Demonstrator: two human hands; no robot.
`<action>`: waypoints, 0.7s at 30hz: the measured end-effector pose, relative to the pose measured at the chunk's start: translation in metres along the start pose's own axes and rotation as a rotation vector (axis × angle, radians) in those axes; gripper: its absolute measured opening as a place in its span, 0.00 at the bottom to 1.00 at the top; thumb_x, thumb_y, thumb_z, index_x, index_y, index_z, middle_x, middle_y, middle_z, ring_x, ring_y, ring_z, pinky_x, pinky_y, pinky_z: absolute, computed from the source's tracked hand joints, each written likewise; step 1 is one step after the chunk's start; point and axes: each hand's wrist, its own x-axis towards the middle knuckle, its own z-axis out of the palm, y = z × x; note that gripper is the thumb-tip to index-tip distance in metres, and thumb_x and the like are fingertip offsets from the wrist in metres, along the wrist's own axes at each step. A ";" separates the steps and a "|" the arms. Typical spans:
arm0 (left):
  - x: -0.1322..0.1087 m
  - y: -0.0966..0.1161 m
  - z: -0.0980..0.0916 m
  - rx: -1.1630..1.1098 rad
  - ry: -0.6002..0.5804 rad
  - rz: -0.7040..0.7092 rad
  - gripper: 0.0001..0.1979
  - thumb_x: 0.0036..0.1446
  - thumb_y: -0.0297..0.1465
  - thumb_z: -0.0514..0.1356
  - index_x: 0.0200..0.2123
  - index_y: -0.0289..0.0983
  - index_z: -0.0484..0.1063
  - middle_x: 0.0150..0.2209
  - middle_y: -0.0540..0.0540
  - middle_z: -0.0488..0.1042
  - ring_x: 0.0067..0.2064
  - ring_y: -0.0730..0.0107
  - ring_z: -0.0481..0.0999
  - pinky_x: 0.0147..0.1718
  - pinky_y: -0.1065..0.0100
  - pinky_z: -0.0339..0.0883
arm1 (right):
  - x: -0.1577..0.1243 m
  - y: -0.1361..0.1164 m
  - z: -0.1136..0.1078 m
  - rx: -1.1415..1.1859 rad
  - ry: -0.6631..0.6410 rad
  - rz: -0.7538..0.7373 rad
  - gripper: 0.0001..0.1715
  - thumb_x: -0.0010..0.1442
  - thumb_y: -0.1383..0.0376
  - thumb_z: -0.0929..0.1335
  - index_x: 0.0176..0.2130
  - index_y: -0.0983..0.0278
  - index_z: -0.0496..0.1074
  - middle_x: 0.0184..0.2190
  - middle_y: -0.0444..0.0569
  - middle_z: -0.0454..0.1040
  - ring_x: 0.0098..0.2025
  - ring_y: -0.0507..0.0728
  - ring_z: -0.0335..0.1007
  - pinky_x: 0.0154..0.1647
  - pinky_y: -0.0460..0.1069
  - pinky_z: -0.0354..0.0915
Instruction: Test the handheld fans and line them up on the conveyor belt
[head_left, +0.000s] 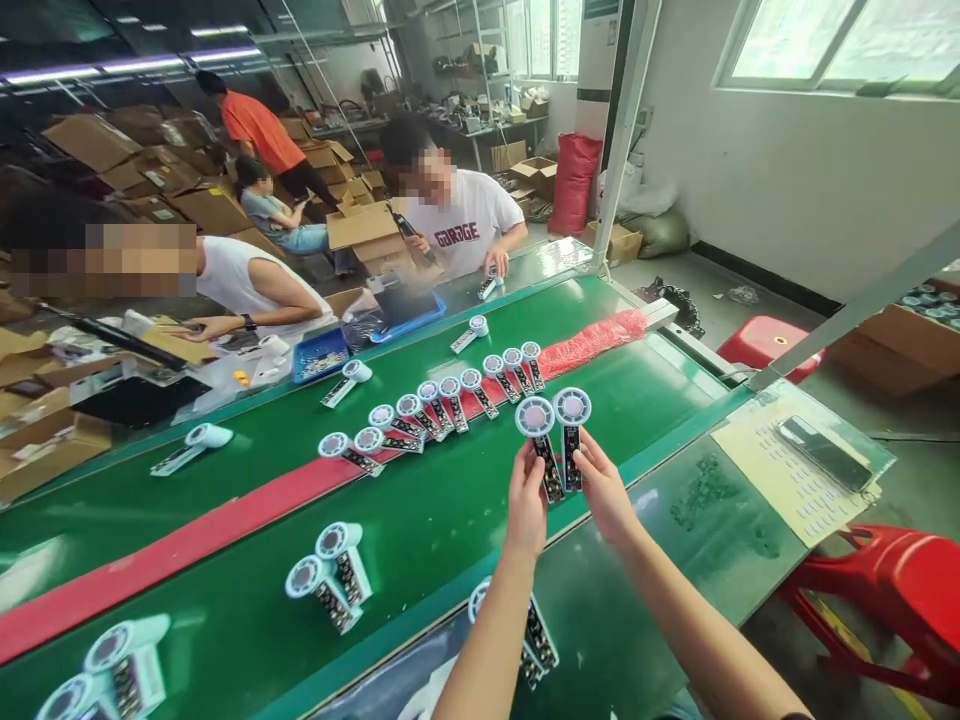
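White disc-headed unit [545, 450] pinched narrowly in my left hand [526, 505], its twin [571, 430] likewise in my right hand [604, 490], both held over the green conveyor belt [420, 530], about ten more units [450, 402] lined up at eleven o'clock, a loose pair [328, 575] at eight o'clock.

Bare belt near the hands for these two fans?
Green belt left of the left hand, between the near fan pair and the fan row. Another patch past the right hand and its held fan, below the red mesh. Crowded: the row, fans almost touching.
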 end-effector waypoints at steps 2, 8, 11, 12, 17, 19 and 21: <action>0.043 -0.017 0.026 0.013 0.023 -0.020 0.22 0.54 0.35 0.65 0.53 0.42 0.71 0.58 0.44 0.71 0.61 0.57 0.68 0.57 0.61 0.64 | 0.043 -0.007 -0.021 -0.023 0.039 0.014 0.41 0.50 0.54 0.74 0.61 0.59 0.66 0.50 0.49 0.75 0.48 0.58 0.72 0.41 0.48 0.68; 0.185 -0.059 0.104 0.028 0.114 -0.040 0.18 0.57 0.28 0.62 0.52 0.33 0.73 0.56 0.39 0.73 0.57 0.57 0.72 0.56 0.59 0.65 | 0.190 -0.041 -0.069 -0.184 0.092 0.037 0.43 0.51 0.59 0.70 0.64 0.65 0.62 0.45 0.51 0.76 0.38 0.54 0.71 0.30 0.45 0.64; 0.249 -0.071 0.127 0.062 0.188 -0.058 0.19 0.57 0.28 0.63 0.52 0.34 0.73 0.54 0.39 0.75 0.55 0.59 0.74 0.56 0.58 0.66 | 0.260 -0.054 -0.079 -0.261 0.076 0.090 0.39 0.54 0.63 0.67 0.64 0.67 0.61 0.44 0.53 0.77 0.35 0.53 0.71 0.29 0.45 0.64; 0.268 -0.073 0.130 0.084 0.217 -0.057 0.19 0.57 0.28 0.63 0.52 0.34 0.73 0.54 0.39 0.75 0.55 0.60 0.74 0.56 0.58 0.65 | 0.281 -0.055 -0.080 -0.291 0.069 0.108 0.38 0.55 0.65 0.66 0.64 0.67 0.62 0.44 0.53 0.77 0.35 0.53 0.71 0.29 0.45 0.64; 0.337 -0.073 0.121 0.276 0.382 -0.018 0.19 0.62 0.34 0.60 0.54 0.34 0.70 0.56 0.38 0.71 0.57 0.58 0.71 0.58 0.50 0.63 | 0.360 -0.040 -0.071 -0.482 0.025 0.162 0.31 0.57 0.68 0.65 0.60 0.67 0.67 0.40 0.52 0.78 0.34 0.52 0.71 0.33 0.46 0.66; 0.354 -0.071 0.112 0.373 0.433 -0.004 0.19 0.63 0.36 0.59 0.54 0.34 0.70 0.58 0.38 0.70 0.59 0.57 0.69 0.59 0.47 0.61 | 0.381 -0.028 -0.067 -0.581 0.024 0.157 0.29 0.57 0.68 0.65 0.58 0.66 0.70 0.40 0.50 0.78 0.36 0.54 0.72 0.39 0.48 0.67; 0.365 -0.073 0.105 0.469 0.466 0.002 0.19 0.63 0.37 0.58 0.54 0.35 0.70 0.59 0.39 0.68 0.61 0.56 0.66 0.61 0.45 0.58 | 0.396 -0.018 -0.066 -0.687 0.039 0.137 0.26 0.57 0.69 0.65 0.55 0.65 0.73 0.42 0.51 0.77 0.42 0.57 0.72 0.47 0.51 0.66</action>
